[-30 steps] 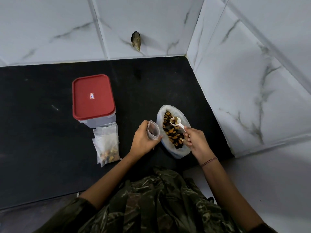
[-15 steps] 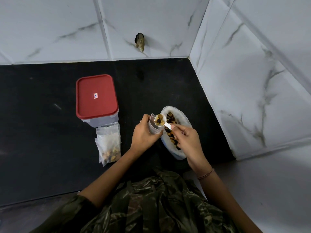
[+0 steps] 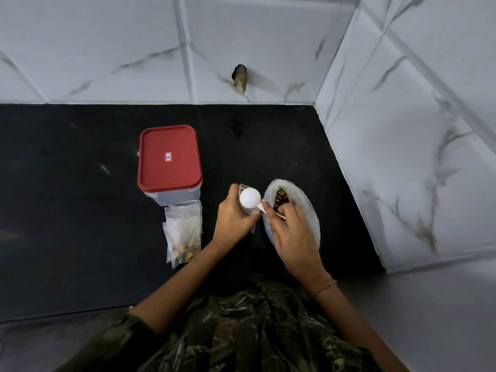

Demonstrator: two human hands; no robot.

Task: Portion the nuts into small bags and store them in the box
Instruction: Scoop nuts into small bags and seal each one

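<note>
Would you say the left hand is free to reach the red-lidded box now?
Probably not: the left hand grips the small bag under the spoon, though nothing lies between it and the box.

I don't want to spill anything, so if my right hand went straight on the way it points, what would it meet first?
The right hand, pinching the white scoop, points up and left. Straight on it would probably first meet the small bag gripped by the left hand, though depth is unclear.
</note>
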